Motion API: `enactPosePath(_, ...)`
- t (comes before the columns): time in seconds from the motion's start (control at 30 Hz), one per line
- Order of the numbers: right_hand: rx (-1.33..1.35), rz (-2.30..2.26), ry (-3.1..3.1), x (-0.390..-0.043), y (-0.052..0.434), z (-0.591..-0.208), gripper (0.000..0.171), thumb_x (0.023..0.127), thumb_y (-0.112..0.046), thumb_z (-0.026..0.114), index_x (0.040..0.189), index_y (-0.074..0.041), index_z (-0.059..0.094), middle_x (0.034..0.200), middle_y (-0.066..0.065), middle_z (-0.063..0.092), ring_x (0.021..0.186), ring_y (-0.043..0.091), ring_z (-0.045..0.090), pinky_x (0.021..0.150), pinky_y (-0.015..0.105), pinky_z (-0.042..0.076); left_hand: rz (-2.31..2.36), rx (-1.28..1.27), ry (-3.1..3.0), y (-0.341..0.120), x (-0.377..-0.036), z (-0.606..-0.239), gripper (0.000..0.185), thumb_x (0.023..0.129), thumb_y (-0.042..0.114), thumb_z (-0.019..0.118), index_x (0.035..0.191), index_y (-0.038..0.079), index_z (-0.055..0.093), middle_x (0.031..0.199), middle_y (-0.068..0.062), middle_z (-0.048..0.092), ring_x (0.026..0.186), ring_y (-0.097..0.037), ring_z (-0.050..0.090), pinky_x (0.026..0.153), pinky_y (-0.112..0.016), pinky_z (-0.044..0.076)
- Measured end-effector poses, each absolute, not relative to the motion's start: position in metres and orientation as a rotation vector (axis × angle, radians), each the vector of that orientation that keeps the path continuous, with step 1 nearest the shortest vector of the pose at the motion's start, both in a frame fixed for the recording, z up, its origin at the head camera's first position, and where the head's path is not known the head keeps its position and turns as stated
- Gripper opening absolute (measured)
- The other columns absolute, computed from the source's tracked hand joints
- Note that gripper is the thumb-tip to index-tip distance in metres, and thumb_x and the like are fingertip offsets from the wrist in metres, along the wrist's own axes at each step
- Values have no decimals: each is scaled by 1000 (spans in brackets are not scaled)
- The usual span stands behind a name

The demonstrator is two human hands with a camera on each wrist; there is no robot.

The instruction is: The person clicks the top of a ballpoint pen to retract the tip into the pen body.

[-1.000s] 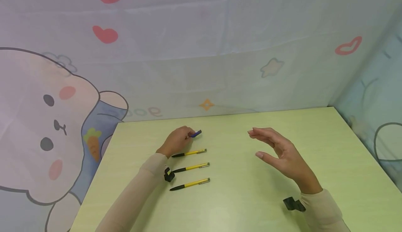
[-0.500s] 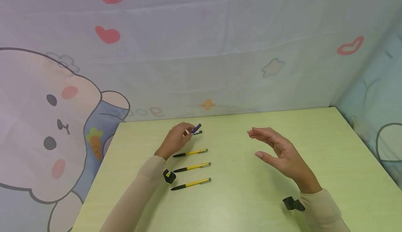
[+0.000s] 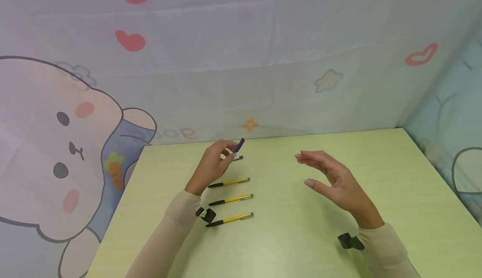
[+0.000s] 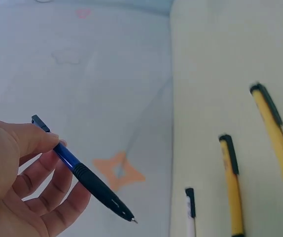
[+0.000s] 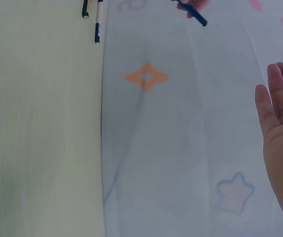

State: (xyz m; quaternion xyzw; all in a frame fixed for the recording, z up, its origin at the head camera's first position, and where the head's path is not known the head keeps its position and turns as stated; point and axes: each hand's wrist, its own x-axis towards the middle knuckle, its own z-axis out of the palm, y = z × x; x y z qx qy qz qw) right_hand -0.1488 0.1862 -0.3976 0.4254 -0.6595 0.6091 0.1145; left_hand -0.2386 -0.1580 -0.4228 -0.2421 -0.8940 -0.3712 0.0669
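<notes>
My left hand (image 3: 225, 153) pinches a blue pen (image 3: 239, 145) with a black grip and holds it tilted above the far middle of the green table (image 3: 286, 236). In the left wrist view the blue pen (image 4: 85, 175) lies between thumb and fingers (image 4: 38, 173), tip pointing down. Just beneath it a white pen (image 3: 237, 158) lies on the table. Three yellow pens (image 3: 229, 182) (image 3: 231, 200) (image 3: 230, 218) lie in a row nearer me. My right hand (image 3: 305, 170) hovers to the right with relaxed fingers and holds nothing; its palm (image 5: 279, 133) shows in the right wrist view.
A pale cloth backdrop (image 3: 241, 60) with a cartoon rabbit (image 3: 56, 144), hearts and a star stands behind the table's far edge. Another cloth (image 3: 452, 144) closes off the right side. Black camera mounts (image 3: 348, 241) sit on both wrists.
My left hand has lifted the blue pen off the table and tilted its end upward, uncovering the white pen below. The right hand has barely moved.
</notes>
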Motion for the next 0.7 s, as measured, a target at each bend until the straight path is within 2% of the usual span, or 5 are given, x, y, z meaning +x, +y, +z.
enactPosePath(0.17, 1263, 1780, -1918, -152, 186, -396, 63, 78, 31, 61, 138, 21, 42, 132, 26, 57, 128, 31, 56, 112, 33, 45, -1272, -723, -2635, -152, -227, -409, 31, 102, 13, 63, 133, 14, 63, 116, -3, 66, 97, -17, 66, 74, -34, 58)
enactPosePath(0.37, 1269, 1766, -1918, -156, 184, -391, 62, 78, 30, 61, 137, 21, 43, 132, 24, 57, 128, 26, 57, 111, 33, 45, -1459, -702, -2595, -143, -212, -391, 29, 102, 17, 63, 132, 17, 63, 116, 0, 65, 100, -16, 65, 75, -37, 57)
enactPosePath(0.7, 1260, 1745, -1959, -164, 182, -387, 63, 80, 29, 62, 139, 18, 45, 133, 25, 57, 128, 32, 56, 111, 35, 45, -1780, -695, -2484, -129, -196, -379, 27, 101, 12, 64, 128, 15, 65, 116, -4, 64, 100, -21, 65, 77, -37, 62)
